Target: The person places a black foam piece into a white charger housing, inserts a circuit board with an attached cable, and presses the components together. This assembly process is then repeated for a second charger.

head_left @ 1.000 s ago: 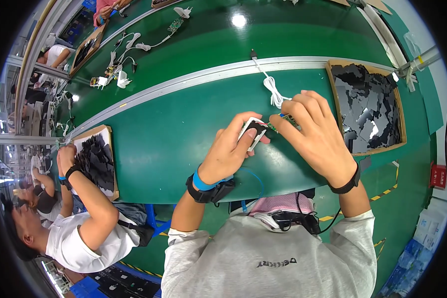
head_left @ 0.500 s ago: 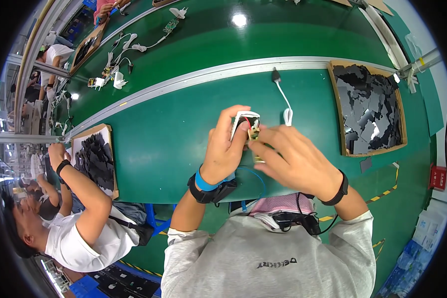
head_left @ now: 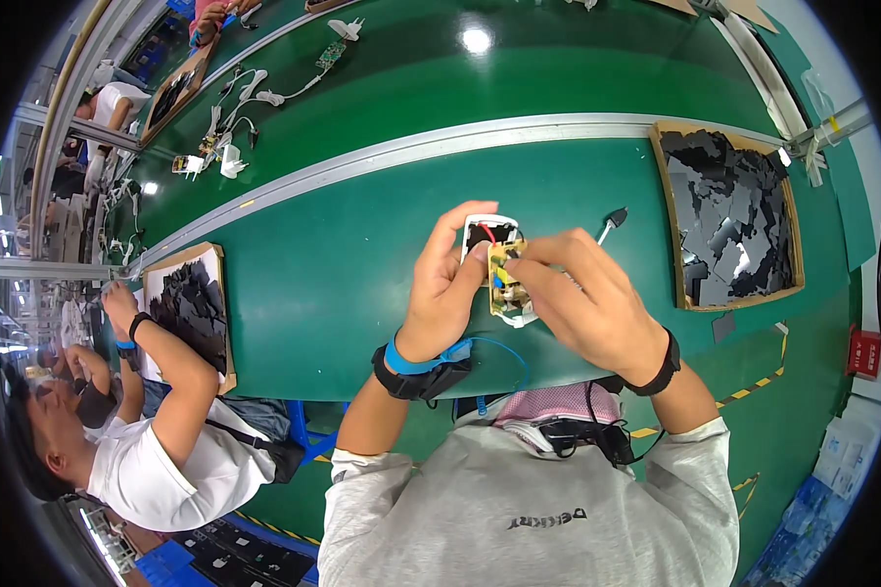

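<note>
My left hand (head_left: pixel 439 298) is closed around a white plastic adapter housing (head_left: pixel 471 221), whose inside shows black lining. A yellowish circuit board (head_left: pixel 497 289) with small components tilts out below the housing's opening. Red and black wires run between housing and board. My right hand (head_left: pixel 597 313) pinches the board's right side, its fingertips near the upper edge. White plastic shows at the board's lower end, partly hidden by the fingers. A black plug (head_left: pixel 614 219) on a white cable lies just beyond my right hand; the rest of its cable is hidden behind that hand.
At right sits a cardboard tray (head_left: pixel 670 220) of black sheet pieces, with one loose black piece (head_left: pixel 722 327) by it. Another such tray (head_left: pixel 228 357) lies left, beside a co-worker (head_left: pixel 176 450). Beyond the metal rail (head_left: pixel 362 166) lie white plugs (head_left: pixel 231 161) and cables.
The circuit board has turned so its component side faces up, and my right hand has shifted slightly with it. The black plug has swung nearer and to the right.
</note>
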Demonstrator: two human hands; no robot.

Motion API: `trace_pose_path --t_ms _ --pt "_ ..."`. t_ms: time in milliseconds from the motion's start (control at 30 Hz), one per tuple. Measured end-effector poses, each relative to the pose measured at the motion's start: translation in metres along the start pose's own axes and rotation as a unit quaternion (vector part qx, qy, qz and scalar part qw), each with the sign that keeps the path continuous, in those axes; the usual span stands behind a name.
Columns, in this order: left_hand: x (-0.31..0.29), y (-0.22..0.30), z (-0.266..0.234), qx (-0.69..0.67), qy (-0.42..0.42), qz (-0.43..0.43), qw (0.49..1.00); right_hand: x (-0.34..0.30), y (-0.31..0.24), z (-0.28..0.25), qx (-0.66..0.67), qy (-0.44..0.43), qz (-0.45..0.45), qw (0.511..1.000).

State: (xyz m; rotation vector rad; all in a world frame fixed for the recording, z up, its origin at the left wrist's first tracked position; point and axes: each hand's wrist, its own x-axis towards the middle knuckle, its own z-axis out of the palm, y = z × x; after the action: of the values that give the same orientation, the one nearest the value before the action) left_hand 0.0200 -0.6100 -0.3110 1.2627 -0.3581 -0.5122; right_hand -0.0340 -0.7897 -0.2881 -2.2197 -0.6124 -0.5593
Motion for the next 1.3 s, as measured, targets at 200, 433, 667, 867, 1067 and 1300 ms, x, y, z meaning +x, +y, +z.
trace_pose_path --t_ms 200,433,667,867,1067,1300 --pt "-0.001 -0.002 -0.002 -0.023 0.007 -0.051 0.998 0.003 0.004 0.002 -0.014 0.053 0.0 0.998" --pt "0.005 0.0 0.008 -0.083 -0.023 -0.027 0.996 0.009 0.003 0.004 -0.07 0.079 -0.024 0.994" --pt "0.008 -0.005 0.009 -0.055 -0.017 -0.023 0.998 0.008 0.011 0.002 -0.07 0.069 -0.007 0.995" --pt "0.006 -0.012 0.003 0.004 -0.016 -0.043 0.999 0.009 0.012 0.005 -0.093 0.086 -0.022 0.992" --pt "0.005 -0.017 0.001 0.008 -0.008 -0.033 0.999 0.007 0.014 0.009 -0.094 0.08 -0.021 0.992" --pt "0.008 -0.021 -0.001 0.023 -0.002 -0.022 0.999 0.007 0.017 0.01 -0.068 0.073 -0.028 0.995"
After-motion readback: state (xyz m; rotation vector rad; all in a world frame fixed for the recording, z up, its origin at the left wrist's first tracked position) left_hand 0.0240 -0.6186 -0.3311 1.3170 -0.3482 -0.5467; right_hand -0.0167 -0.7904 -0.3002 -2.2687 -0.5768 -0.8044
